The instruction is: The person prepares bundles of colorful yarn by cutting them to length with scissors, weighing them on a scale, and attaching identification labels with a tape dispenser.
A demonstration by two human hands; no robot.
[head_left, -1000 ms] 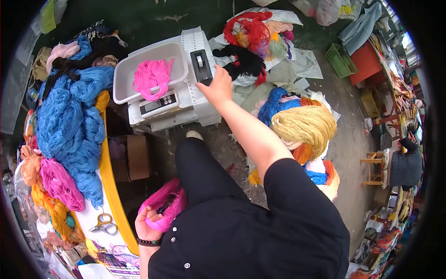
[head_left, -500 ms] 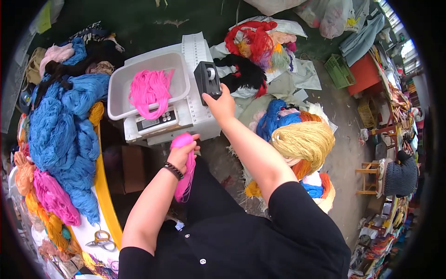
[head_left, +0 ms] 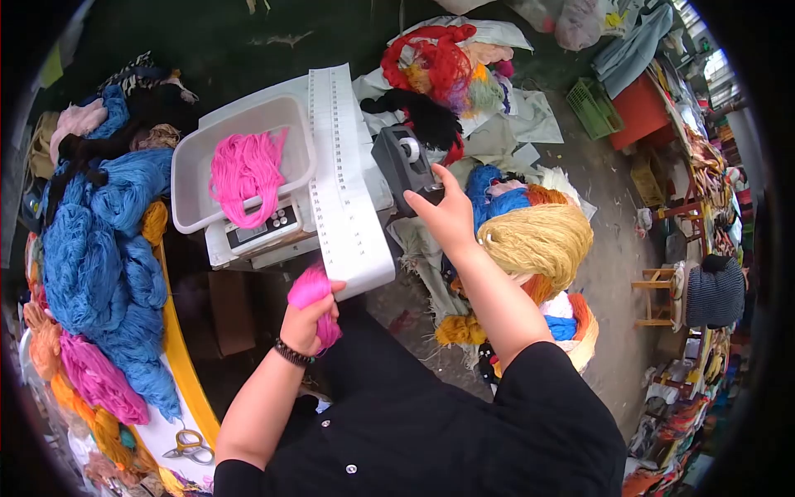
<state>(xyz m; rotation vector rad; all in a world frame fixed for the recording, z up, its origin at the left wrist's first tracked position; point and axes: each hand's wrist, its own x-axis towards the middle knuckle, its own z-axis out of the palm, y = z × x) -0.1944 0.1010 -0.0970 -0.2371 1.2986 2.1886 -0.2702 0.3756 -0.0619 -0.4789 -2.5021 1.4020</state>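
My left hand (head_left: 306,321) is closed round a bundle of pink yarn (head_left: 310,287), beside the lower end of a long white printed sheet (head_left: 352,240). That sheet lies over the right side of the scale table and curls down at its near end. My right hand (head_left: 447,214) has its fingers apart, its fingertips at the lower end of a black tape dispenser (head_left: 403,166). More pink yarn (head_left: 248,174) lies in a grey plastic tub (head_left: 186,178) on a scale (head_left: 263,231).
Blue yarn (head_left: 91,240) is heaped on the left table (head_left: 184,364), with scissors (head_left: 190,448) near its edge. Cream yarn (head_left: 538,242) and red yarn (head_left: 431,62) lie on the right. A person (head_left: 714,291) sits at far right beside a wooden stool (head_left: 652,284).
The printed sheet now reaches down over the table's near edge. The tape dispenser and my right hand have moved right. My left hand, holding the pink yarn, is lower, and the view has shifted slightly.
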